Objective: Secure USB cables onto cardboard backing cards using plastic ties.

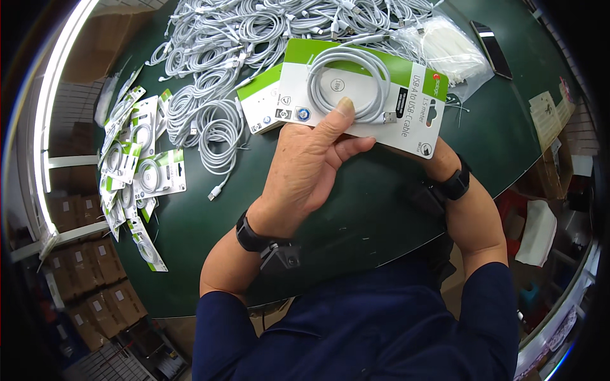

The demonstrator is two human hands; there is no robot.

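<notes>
While the cable coil (382, 81) is judged light and springy, its card (408, 82), held over the table (362, 209), would be creased easily and is best taken by the edges. The coil is clamped to it by the closed left hand (306, 164), thumb on top; how the right hand (441, 162), mostly hidden behind, is closed cannot be told.

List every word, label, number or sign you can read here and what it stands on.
Wording isn't copied here, only placed:
Held card: readable dark lettering on white; black label's print too small.
Card partly behind it: icons, details too small.
Cards piled at left: print too small.
Cartons at lower left: pale labels, unreadable.
</notes>
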